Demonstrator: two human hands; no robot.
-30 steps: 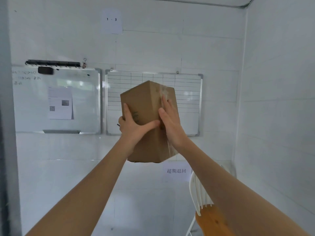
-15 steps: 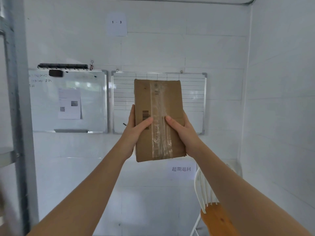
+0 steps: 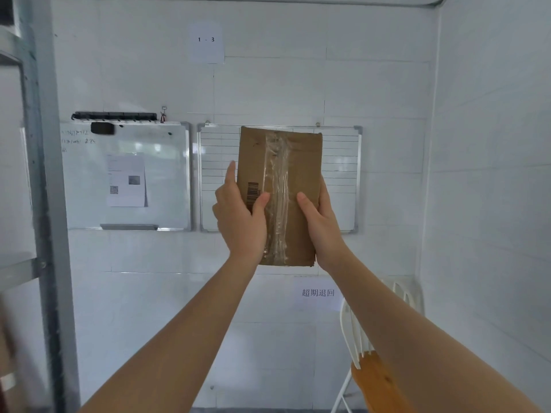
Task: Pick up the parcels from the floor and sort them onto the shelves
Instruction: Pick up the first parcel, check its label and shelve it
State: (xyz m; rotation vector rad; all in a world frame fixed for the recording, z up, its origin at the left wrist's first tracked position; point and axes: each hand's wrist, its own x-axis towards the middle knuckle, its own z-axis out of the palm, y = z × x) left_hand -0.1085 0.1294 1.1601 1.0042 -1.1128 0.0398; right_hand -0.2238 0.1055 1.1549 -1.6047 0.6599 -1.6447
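I hold a brown cardboard parcel (image 3: 299,162) upright at chest height in front of a white wall. Clear tape runs down its middle and a barcode sits on its left side. My left hand (image 3: 241,219) grips the parcel's left edge with the thumb across the front. My right hand (image 3: 322,222) grips the right edge, thumb on the front. The metal shelving frame (image 3: 44,204) stands at the far left, with one shelf edge (image 3: 18,271) showing.
Two whiteboards (image 3: 128,174) (image 3: 340,174) hang on the wall behind the parcel. A paper sign marked 1-3 (image 3: 206,40) is above them. A white chair with a wooden seat (image 3: 369,368) stands at the lower right. A blurred brown object (image 3: 7,368) sits at the left edge.
The parcel turned from edge-on to flat, its taped face toward me. My view shifted left, bringing the shelving frame into sight. Both hands kept their hold.
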